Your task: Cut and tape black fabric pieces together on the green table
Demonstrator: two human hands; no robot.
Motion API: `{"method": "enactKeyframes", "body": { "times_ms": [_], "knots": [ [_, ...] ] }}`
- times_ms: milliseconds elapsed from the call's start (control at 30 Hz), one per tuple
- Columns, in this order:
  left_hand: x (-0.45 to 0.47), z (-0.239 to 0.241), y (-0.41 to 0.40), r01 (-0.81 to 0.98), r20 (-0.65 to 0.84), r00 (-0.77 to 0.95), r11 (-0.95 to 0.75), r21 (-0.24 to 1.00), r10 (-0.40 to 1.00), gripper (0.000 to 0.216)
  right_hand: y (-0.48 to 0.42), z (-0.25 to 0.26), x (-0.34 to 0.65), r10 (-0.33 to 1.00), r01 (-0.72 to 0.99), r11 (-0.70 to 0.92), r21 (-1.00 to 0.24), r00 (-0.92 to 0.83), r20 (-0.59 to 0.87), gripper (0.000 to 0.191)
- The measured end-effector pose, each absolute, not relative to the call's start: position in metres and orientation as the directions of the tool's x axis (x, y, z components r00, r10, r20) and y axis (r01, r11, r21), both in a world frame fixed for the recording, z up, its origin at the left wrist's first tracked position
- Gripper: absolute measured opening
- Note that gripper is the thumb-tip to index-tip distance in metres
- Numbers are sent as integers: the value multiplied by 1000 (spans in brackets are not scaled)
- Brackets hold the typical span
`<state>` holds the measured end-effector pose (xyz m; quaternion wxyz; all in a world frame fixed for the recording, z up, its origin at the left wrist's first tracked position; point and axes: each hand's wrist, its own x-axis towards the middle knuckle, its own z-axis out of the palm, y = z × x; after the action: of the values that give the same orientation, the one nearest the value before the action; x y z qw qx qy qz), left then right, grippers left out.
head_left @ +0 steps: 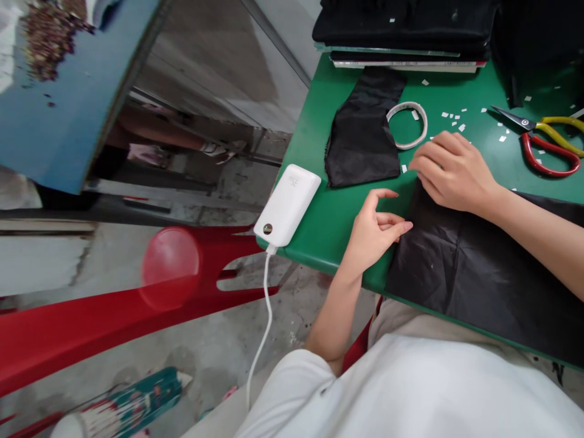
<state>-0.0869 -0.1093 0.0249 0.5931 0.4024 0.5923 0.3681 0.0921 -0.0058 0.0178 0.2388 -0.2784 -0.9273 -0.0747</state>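
A large piece of black fabric lies over the front of the green table. My left hand is at its left edge, thumb and a middle finger closed together there, with the index finger held apart. Bent over the fabric's upper left corner, my right hand has curled fingers whose tips are partly hidden. Just beyond it lies a white tape roll, touching a smaller folded black fabric piece. Small white paper bits are scattered near the right hand.
Red-and-yellow-handled scissors lie at the right of the green table. Black fabric stacks stand at the back. A white power bank with a cable overhangs the left edge, near a red plastic chair.
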Motion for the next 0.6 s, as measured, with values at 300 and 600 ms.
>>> {"method": "enactKeyframes", "body": {
  "times_ms": [300,600],
  "knots": [
    [-81,17,-118,45,-304,-66,307,951,950,61,-15,23,96,171,122,983,-134,-867,469,19],
    [-77,15,-124,137,-131,-45,136,981,990,51,-12,30,98,127,40,979,-199,-885,448,16]
  ]
}}
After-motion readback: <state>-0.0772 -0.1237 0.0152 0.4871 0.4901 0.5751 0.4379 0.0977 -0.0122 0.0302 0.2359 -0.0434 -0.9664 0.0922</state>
